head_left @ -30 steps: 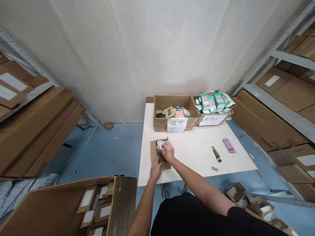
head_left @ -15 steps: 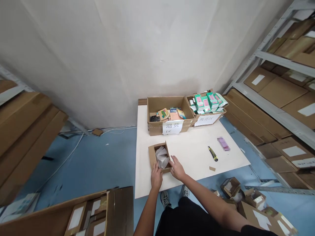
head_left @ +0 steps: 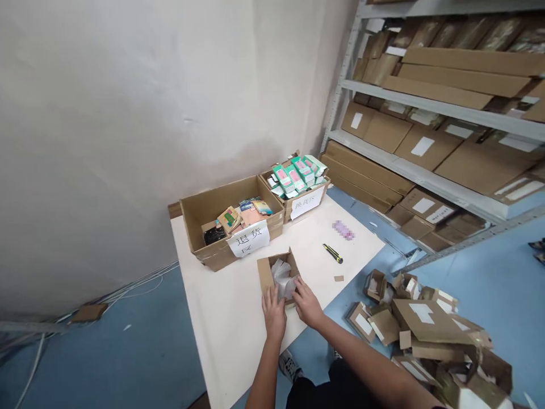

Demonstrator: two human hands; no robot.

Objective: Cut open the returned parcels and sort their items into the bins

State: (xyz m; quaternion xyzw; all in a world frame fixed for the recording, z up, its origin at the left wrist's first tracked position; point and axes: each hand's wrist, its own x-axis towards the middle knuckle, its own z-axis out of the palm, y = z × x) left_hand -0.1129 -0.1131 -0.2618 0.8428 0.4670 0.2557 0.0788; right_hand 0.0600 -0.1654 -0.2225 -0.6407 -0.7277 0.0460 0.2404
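A small open cardboard box (head_left: 267,271) lies on the white board (head_left: 221,307) in front of me. White plastic wrapping (head_left: 282,279) sticks out of it. My left hand (head_left: 273,313) rests against the box's near edge, fingers curled on the wrapping. My right hand (head_left: 307,302) is at the box's right side, fingers bent into the wrapping. What lies inside the wrapping is hidden.
Behind stand a labelled carton (head_left: 212,250) with mixed small items and a second labelled carton (head_left: 307,200) of green-and-pink packs. A yellow-black utility knife (head_left: 332,253) lies right of the box. Opened small boxes (head_left: 419,329) are heaped on the blue floor; shelving (head_left: 430,176) holds flat cartons.
My view has swung to the right, bringing the shelves and the heap of boxes in. Both hands stayed at the small box; the right hand moved from its far flap to the wrapping.
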